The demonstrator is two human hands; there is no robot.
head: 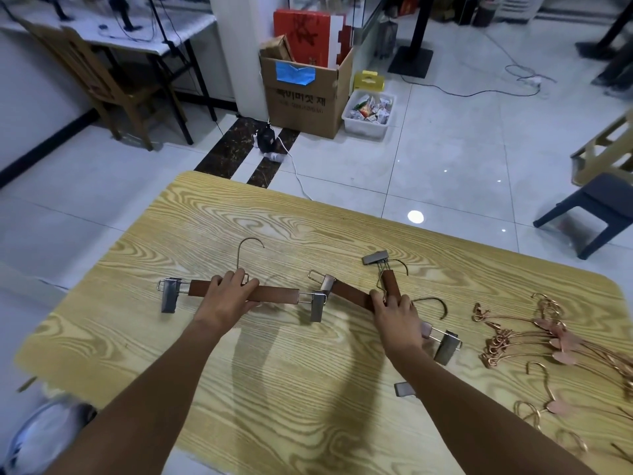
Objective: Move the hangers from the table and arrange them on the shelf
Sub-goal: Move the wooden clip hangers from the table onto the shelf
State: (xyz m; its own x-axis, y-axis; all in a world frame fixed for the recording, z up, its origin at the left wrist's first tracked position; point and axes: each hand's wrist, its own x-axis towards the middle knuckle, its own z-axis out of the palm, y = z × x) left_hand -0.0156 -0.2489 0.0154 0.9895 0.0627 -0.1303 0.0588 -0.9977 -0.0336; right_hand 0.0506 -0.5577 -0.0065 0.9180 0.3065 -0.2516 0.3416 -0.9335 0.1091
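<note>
Wood-grain table [274, 389], tiled floor. Left hand [227, 296] curled round clip hanger [277, 294], 10 o'clock; right hand [397, 315] gripping crossed clip hangers [352, 296], 1 o'clock. Wire hangers [548, 341] untouched, 3 o'clock. Pickup step; next likely lift, find unseen shelf.

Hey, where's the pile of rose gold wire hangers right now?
In the head view, the rose gold wire hangers lie on the right end of the table, just right of the right hand and the wooden clip hangers it grips.
</note>
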